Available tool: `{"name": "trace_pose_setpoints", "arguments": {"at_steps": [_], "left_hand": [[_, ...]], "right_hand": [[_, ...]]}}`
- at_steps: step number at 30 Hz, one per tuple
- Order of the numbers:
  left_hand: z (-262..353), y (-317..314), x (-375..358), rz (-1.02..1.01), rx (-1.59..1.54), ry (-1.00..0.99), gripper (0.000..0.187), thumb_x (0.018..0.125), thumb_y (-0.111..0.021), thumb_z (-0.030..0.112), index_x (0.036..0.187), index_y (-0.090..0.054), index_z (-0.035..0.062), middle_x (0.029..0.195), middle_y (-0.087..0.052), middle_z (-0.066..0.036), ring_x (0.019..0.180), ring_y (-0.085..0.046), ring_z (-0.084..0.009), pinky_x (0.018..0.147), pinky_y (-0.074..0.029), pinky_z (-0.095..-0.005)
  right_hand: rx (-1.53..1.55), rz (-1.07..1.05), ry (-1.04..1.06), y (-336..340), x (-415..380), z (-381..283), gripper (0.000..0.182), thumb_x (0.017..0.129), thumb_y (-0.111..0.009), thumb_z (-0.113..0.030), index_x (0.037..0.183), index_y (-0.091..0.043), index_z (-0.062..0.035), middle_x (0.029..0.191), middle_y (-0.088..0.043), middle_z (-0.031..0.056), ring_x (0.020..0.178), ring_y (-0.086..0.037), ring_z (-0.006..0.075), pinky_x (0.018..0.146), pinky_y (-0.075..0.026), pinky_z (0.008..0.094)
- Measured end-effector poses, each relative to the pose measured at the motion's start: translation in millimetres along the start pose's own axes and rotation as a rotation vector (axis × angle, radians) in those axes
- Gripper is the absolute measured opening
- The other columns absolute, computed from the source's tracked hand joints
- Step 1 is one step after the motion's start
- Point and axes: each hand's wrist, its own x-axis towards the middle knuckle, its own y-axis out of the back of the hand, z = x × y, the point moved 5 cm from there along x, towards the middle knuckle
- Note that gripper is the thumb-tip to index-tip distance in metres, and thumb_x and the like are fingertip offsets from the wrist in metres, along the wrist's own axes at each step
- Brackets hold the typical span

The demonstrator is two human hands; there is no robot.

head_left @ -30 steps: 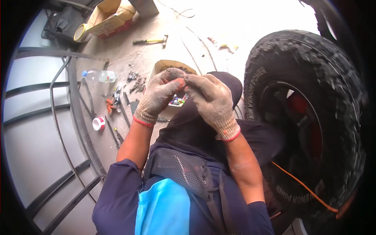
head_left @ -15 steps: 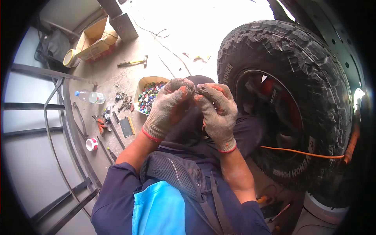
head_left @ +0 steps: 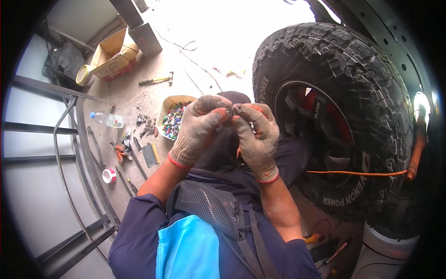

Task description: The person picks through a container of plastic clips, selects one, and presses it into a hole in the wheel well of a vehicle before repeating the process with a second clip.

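Both hands wear dirty knit work gloves with red cuffs and meet above my lap. My left hand (head_left: 203, 122) is closed, thumb pinched against the fingers. My right hand (head_left: 257, 132) is pinched too, its fingertips nearly touching the left ones. Whatever small dark thing sits between the fingertips is too small to name. Just beyond the left wrist stands an open box (head_left: 163, 116), holding many small colourful pieces (head_left: 174, 122). To the right of my right hand rises a large off-road tyre (head_left: 320, 116).
A hammer (head_left: 156, 81) lies on the floor ahead. Leftward are a water bottle (head_left: 109, 119), pliers (head_left: 120, 152), a roll of tape (head_left: 109, 176) and a metal frame (head_left: 76, 139). Farther back stands a cardboard box (head_left: 113, 56). An orange cord (head_left: 353, 173) crosses before the tyre.
The view has shifted slightly. Both hands stay pinched together, with the right fingertips turned slightly; I cannot make out any other change.
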Motion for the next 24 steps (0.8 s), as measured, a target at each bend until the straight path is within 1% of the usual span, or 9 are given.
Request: {"name": "trace_pose_setpoints", "arguments": {"at_steps": [1,3,6,10,13,15,17,18,24], "left_hand": [[2.2,0.8,-0.3,0.000,0.001,0.000,0.022,0.093,-0.071,0.006,0.114,-0.069,-0.0022,0.108,-0.071,-0.008,0.097,-0.066,-0.0131,0.087,-0.055,-0.0294],[8.5,0.2,-0.8,-0.015,0.157,-0.011,0.019,0.093,-0.071,0.005,0.111,-0.070,-0.0025,0.108,-0.071,-0.008,0.098,-0.066,-0.0127,0.087,-0.055,-0.0286],[12.2,-2.4,-2.9,-0.029,0.234,-0.051,0.018,0.093,-0.071,0.002,0.110,-0.070,-0.0030,0.110,-0.071,-0.008,0.100,-0.067,-0.0133,0.089,-0.056,-0.0286],[9.4,1.2,-4.5,-0.009,0.224,-0.006,0.018,0.092,-0.071,0.000,0.110,-0.071,-0.0030,0.111,-0.072,-0.008,0.102,-0.068,-0.0147,0.092,-0.056,-0.0298],[10.4,0.3,-3.9,-0.036,0.241,0.009,0.023,0.092,-0.070,-0.002,0.115,-0.069,-0.0024,0.112,-0.072,-0.009,0.104,-0.069,-0.0157,0.093,-0.056,-0.0305],[11.7,-0.1,-2.2,0.014,0.257,0.010,0.029,0.091,-0.070,-0.004,0.120,-0.067,-0.0016,0.113,-0.072,-0.009,0.105,-0.069,-0.0162,0.094,-0.056,-0.0308],[13.3,0.2,-0.5,-0.004,0.307,-0.003,0.032,0.090,-0.070,-0.005,0.121,-0.066,-0.0013,0.113,-0.072,-0.009,0.106,-0.069,-0.0161,0.094,-0.056,-0.0308],[13.9,0.4,0.4,-0.024,0.358,-0.018,0.035,0.089,-0.070,-0.005,0.123,-0.065,-0.0011,0.113,-0.072,-0.009,0.106,-0.069,-0.0160,0.094,-0.056,-0.0308],[6.3,7.9,6.9,-0.052,0.337,0.087,0.035,0.086,-0.071,-0.005,0.121,-0.066,-0.0004,0.113,-0.072,-0.009,0.106,-0.069,-0.0158,0.095,-0.056,-0.0310]], "right_hand": [[-0.019,-0.011,0.012,1.0,0.1,0.3,0.020,0.088,-0.076,0.000,0.108,-0.074,0.0017,0.107,-0.068,0.0124,0.094,-0.070,0.0198,0.079,-0.059,0.0303],[-0.039,-0.022,0.022,2.1,-0.4,0.2,0.020,0.088,-0.076,0.000,0.108,-0.075,0.0016,0.106,-0.069,0.0124,0.093,-0.070,0.0199,0.078,-0.059,0.0305],[-0.028,-0.026,-0.016,3.4,-1.5,0.7,0.019,0.087,-0.077,0.000,0.107,-0.075,0.0015,0.105,-0.069,0.0119,0.091,-0.070,0.0197,0.078,-0.059,0.0302],[-0.041,-0.053,-0.021,4.5,0.0,-1.4,0.021,0.086,-0.079,0.001,0.107,-0.076,0.0011,0.104,-0.069,0.0114,0.091,-0.071,0.0191,0.078,-0.059,0.0300],[-0.059,-0.085,-0.009,6.6,2.4,0.5,0.024,0.084,-0.080,0.002,0.107,-0.076,0.0009,0.103,-0.069,0.0108,0.091,-0.071,0.0184,0.078,-0.059,0.0295],[-0.067,-0.104,0.004,8.8,4.0,0.0,0.025,0.083,-0.080,0.003,0.107,-0.076,0.0008,0.103,-0.069,0.0104,0.091,-0.071,0.0179,0.078,-0.059,0.0289],[-0.018,-0.142,-0.113,9.6,4.9,4.3,0.027,0.080,-0.081,0.005,0.107,-0.077,0.0007,0.104,-0.069,0.0100,0.091,-0.071,0.0166,0.078,-0.059,0.0276],[-0.018,-0.144,-0.117,10.3,5.4,5.3,0.027,0.080,-0.081,0.005,0.107,-0.077,0.0007,0.104,-0.069,0.0100,0.091,-0.071,0.0166,0.078,-0.059,0.0276],[0.011,-0.180,-0.153,10.7,7.5,12.4,0.029,0.077,-0.081,0.008,0.104,-0.076,0.0010,0.103,-0.069,0.0094,0.090,-0.071,0.0158,0.078,-0.059,0.0271]]}}
